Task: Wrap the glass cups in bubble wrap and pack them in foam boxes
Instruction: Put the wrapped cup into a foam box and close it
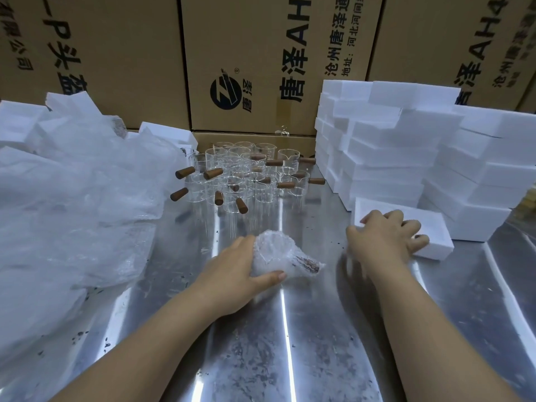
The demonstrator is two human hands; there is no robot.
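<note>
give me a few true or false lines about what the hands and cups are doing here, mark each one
1. The left hand holds a wrapped cup on the metal table. True.
2. The right hand is lifting a bare glass cup. False: it grips a foam box lying on the table.
3. The unwrapped cups have wooden handles. True.
4. The foam box stacks stand on the left of the table. False: they stand on the right; the bubble wrap pile is on the left.
</note>
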